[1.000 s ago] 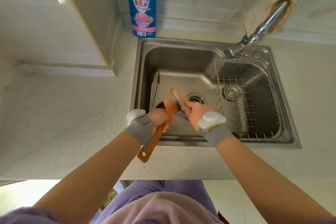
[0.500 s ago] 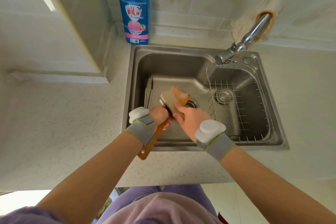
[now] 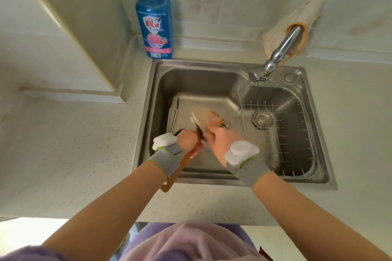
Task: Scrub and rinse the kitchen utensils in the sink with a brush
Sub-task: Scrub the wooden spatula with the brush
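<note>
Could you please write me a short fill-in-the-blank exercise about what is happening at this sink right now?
1. The left hand grips the wooden spatula by its ____.
2. The right hand works a ____ against the spatula's blade.
3. The blue soap bottle stands on the counter at the sink's back ____ corner.
4. A cloth hangs over the ____.

Missing words: handle; brush; left; tap

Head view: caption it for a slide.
Left hand grips a wooden spatula over the steel sink while right hand scrubs it with a brush.
</note>
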{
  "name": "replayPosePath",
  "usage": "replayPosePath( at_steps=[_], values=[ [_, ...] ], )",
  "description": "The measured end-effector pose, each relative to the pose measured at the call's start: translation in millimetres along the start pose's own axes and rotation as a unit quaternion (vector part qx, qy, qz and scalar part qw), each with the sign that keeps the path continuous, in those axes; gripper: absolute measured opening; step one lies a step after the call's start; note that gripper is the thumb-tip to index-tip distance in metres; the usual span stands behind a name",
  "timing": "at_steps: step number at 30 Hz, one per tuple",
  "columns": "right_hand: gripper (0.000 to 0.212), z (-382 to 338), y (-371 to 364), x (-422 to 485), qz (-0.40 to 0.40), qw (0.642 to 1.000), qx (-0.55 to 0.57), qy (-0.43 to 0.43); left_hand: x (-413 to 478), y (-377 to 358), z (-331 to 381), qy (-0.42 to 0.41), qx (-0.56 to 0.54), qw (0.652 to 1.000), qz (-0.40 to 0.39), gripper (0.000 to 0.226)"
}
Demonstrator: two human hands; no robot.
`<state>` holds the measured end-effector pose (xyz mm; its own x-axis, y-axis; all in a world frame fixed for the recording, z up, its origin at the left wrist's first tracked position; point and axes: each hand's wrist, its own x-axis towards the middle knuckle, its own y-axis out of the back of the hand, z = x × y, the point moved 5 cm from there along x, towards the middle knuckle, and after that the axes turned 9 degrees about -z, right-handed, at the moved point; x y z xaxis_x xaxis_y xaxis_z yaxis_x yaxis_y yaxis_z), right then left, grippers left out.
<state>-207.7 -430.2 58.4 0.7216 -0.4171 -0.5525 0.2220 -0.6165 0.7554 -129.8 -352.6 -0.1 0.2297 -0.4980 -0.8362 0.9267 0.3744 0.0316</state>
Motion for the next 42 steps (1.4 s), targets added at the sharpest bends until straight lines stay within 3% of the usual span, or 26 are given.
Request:
replayPosePath(
  at_steps=[2, 6, 10, 12, 14, 19, 22, 27, 31, 35, 39, 42],
  values=[
    [0.043, 0.7, -3.5, -4.8, -0.004, 0.999, 0.002, 0.038, 1.9, -0.5, 3.2, 0.013, -0.016, 1.0, 0.01, 0.028],
    [0.042, 49.7, 26.1, 15.3, -0.033, 0.996, 0.041, -0.074, -0.3, -14.4, 3.8, 0.027, -0.004, 0.999, 0.018, 0.032],
    [0.04, 30.9, -1.9, -13.0, -0.038, 0.999, -0.001, 0.039, 3.7, -20.6, -0.4, 0.019, -0.005, 0.999, 0.034, 0.027],
    [0.043, 51.3, 3.5, 3.0, -0.035, 0.999, 0.024, -0.007, 4.1, -23.5, -2.9, 0.027, -0.015, 0.999, 0.037, 0.028],
    [0.046, 67.6, 12.6, 14.2, -0.032, 0.997, 0.048, -0.06, 6.0, -28.9, -3.7, 0.043, -0.043, 0.998, 0.003, 0.043],
    [0.044, 51.0, -6.3, -10.7, -0.047, 0.997, -0.031, 0.054, 9.6, -35.1, -10.8, 0.012, -0.05, 0.995, 0.086, 0.033],
    [0.045, 80.9, 15.1, 11.0, -0.041, 0.998, 0.026, -0.037, 5.8, -42.7, -13.0, -0.009, -0.042, 0.994, 0.098, 0.032],
    [0.044, 61.3, -1.9, -25.3, -0.035, 0.997, -0.025, 0.067, 7.7, -40.7, -12.9, 0.033, -0.107, 0.989, 0.1, 0.038],
    [0.046, 84.6, 21.1, -0.5, -0.031, 0.999, -0.005, -0.021, 9.1, -48.0, -14.3, 0.05, -0.173, 0.981, 0.071, 0.036],
    [0.044, 52.0, 1.1, -32.4, -0.027, 0.994, -0.06, 0.092, 3.6, -46.9, -14.6, -0.003, -0.236, 0.969, 0.073, 0.036],
    [0.046, 65.3, 23.1, -9.9, -0.012, 1.0, -0.022, 0.017, -2.2, -47.3, -11.3, 0.014, -0.27, 0.962, 0.043, 0.035],
    [0.046, 49.4, 14.5, -29.0, -0.007, 0.995, -0.073, 0.066, -4.8, -48.2, -8.8, 0.016, -0.271, 0.962, 0.034, 0.038]
  ],
)
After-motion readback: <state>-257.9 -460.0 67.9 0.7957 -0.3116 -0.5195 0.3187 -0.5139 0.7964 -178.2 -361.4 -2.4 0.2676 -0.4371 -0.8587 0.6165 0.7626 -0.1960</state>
